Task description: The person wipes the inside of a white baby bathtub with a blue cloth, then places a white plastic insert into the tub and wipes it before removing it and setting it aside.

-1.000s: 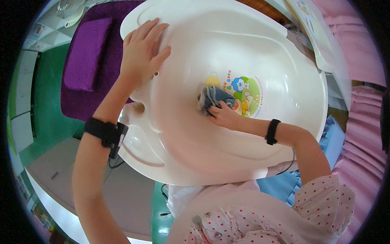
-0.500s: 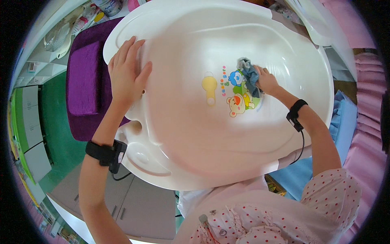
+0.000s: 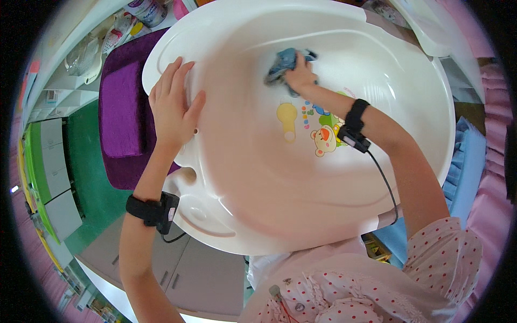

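In front of me is a large white baby bathtub point(image 3: 258, 183) with a cartoon bear decal point(image 3: 325, 140) and a yellow plug-shaped mark point(image 3: 287, 119) on its floor. My right hand point(image 3: 301, 75) reaches across the basin, its fingers closed on a crumpled blue-grey cloth point(image 3: 281, 65) pressed against the tub's far inner side. Resting flat on the left rim, my left hand point(image 3: 175, 105) has its fingers stretched out and holds nothing. Both wrists carry black straps with small cabled boxes. My right forearm covers part of the decal.
A purple cushioned seat point(image 3: 123, 113) stands left of the tub. Cans and bottles point(image 3: 144, 12) crowd a shelf at the back left. Grey cabinets point(image 3: 202, 274) lie below the near left. Blue folded fabric point(image 3: 464, 167) and a pink curtain point(image 3: 496, 134) are at the right.
My right hand has swept the cloth from the decal toward the far left of the basin. My left hand stays on the rim. The whole view has shifted slightly.
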A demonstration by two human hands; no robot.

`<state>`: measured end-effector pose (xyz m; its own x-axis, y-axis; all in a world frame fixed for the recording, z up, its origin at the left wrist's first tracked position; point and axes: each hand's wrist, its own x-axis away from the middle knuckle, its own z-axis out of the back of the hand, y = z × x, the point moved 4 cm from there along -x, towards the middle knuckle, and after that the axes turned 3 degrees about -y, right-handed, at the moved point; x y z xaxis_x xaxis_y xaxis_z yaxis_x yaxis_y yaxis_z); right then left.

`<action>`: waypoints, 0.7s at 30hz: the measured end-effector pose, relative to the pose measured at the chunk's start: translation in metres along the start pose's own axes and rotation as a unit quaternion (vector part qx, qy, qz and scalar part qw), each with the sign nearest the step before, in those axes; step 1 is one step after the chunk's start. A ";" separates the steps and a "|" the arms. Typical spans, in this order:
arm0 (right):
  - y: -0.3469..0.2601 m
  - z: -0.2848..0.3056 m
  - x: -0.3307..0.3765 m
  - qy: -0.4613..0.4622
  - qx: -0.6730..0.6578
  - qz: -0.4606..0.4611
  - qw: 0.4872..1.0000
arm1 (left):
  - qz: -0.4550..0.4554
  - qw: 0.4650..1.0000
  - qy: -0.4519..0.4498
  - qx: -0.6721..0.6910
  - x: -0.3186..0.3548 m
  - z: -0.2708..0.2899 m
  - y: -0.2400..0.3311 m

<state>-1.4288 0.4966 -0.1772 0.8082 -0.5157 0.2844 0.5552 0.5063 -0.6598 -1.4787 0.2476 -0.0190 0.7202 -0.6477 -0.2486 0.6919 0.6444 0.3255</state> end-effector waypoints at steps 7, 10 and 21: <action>-0.053 -0.056 0.099 -0.224 -0.169 0.111 0.953 | -0.008 1.000 0.005 -0.002 0.000 0.001 -0.002; -0.069 -0.033 0.185 -0.300 -0.188 0.279 0.893 | 0.004 1.000 -0.007 -0.012 0.002 0.005 -0.001; -0.087 -0.007 0.126 -0.024 0.133 0.845 0.517 | -0.011 1.000 0.005 0.024 -0.005 0.001 0.001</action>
<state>-1.3764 0.3829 -0.0883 0.1825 0.8338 -0.5210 -0.9505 0.2851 0.1234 -1.4819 0.2510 -0.0168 0.7050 -0.6576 -0.2655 0.7050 0.6092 0.3630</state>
